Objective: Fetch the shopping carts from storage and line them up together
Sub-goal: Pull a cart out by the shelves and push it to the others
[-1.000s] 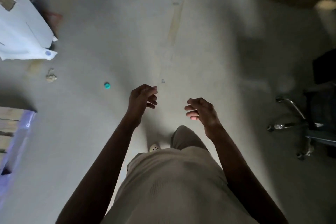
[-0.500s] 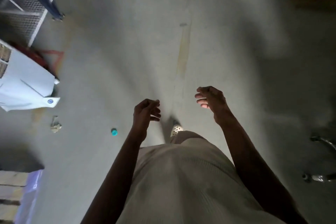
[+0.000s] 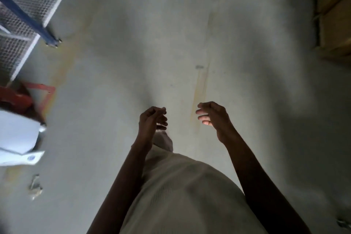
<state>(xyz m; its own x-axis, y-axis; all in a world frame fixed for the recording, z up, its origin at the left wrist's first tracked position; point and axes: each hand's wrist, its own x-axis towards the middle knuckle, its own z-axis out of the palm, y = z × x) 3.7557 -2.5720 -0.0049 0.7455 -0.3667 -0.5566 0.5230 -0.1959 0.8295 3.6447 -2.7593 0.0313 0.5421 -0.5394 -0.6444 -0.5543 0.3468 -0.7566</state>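
No whole shopping cart is plainly in view. A white wire-mesh frame with a blue bar (image 3: pixel 28 9) stands at the top left; I cannot tell whether it is a cart. My left hand (image 3: pixel 152 119) and my right hand (image 3: pixel 213 118) hang in front of my body over the grey concrete floor (image 3: pixel 133 53). Both have loosely curled fingers and hold nothing. A light shoe (image 3: pixel 163 139) shows just below my left hand.
A red frame (image 3: pixel 24 95) and a white sheet-like object (image 3: pixel 17 138) lie at the left edge. A small scrap of litter (image 3: pixel 35 188) is on the floor lower left. Brown boxes or boards (image 3: pixel 334 21) stand at the upper right.
I have walked forward: the mesh frame and the white object have slid down and closer, and the small blue cap has gone from view. Both hands stay raised and loosely curled.
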